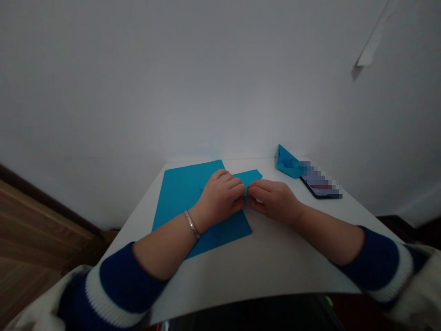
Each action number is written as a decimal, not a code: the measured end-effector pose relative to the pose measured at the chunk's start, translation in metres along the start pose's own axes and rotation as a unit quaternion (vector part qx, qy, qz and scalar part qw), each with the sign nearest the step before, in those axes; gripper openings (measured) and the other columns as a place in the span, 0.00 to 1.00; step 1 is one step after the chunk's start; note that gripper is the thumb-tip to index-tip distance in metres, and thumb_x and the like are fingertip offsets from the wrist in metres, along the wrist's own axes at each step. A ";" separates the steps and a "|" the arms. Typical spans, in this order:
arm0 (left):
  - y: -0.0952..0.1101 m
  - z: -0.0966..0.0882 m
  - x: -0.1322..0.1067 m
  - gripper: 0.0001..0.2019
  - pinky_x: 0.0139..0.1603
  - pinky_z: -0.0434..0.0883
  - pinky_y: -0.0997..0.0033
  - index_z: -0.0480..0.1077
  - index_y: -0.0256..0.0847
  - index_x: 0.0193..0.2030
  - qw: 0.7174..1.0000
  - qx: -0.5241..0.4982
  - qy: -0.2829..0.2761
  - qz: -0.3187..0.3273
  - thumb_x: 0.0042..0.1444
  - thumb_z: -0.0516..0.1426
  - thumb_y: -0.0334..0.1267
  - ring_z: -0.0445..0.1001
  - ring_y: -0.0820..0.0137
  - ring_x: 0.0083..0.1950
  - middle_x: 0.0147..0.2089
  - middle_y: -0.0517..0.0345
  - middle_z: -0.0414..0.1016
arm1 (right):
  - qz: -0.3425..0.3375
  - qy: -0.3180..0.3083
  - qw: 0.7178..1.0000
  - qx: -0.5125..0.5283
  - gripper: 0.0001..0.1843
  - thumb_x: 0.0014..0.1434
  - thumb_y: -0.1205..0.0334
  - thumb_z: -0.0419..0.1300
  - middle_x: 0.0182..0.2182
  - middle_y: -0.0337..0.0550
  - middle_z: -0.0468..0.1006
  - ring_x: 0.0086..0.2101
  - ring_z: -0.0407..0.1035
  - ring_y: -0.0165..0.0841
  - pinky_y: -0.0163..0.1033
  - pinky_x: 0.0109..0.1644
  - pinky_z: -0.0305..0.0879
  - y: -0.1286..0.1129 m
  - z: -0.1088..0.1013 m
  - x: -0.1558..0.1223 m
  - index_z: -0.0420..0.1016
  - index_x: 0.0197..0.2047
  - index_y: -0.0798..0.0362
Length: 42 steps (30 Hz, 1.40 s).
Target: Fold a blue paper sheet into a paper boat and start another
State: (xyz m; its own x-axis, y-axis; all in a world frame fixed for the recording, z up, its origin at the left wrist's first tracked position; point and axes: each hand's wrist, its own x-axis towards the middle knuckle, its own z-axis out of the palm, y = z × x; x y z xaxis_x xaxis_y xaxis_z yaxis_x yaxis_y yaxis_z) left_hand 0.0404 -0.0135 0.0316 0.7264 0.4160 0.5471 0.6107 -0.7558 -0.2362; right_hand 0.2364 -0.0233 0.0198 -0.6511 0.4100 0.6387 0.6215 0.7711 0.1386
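My left hand (pixel 222 197) is closed over a folded piece of blue paper (pixel 248 176), part of which sticks out beyond the fingers towards the wall. Close against it, my right hand (pixel 274 200) pinches with thumb and fingers, and a sliver of blue shows between the two sets of fingertips. How the paper is folded there is hidden by the fingers. Beneath my left hand and wrist lies a large flat sheet of blue paper (pixel 179 197).
A folded blue paper shape (pixel 287 163) stands at the back right of the white table (pixel 275 262). Touching or overlapping it is a phone (pixel 320 181), its screen blurred out. A wall rises behind the table, and wooden furniture (pixel 37 248) is at the left.
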 end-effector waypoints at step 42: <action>-0.020 0.002 -0.012 0.12 0.41 0.67 0.63 0.68 0.35 0.47 0.946 0.126 -0.141 -0.262 0.62 0.46 0.31 0.73 0.60 0.43 0.45 0.45 0.72 | -0.028 0.025 0.999 0.018 0.05 0.52 0.70 0.52 0.25 0.40 0.72 0.27 0.62 0.30 0.36 0.28 0.54 0.012 -0.007 -0.010 0.67 0.28 0.52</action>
State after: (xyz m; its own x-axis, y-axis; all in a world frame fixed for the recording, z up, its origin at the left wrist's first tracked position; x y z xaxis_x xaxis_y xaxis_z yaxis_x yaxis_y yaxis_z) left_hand 0.0206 -0.0026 0.0284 0.3373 0.8448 0.4154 0.9401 -0.2789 -0.1961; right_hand 0.2533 -0.0216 0.0202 -0.6614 0.3419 0.6676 0.5683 0.8093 0.1487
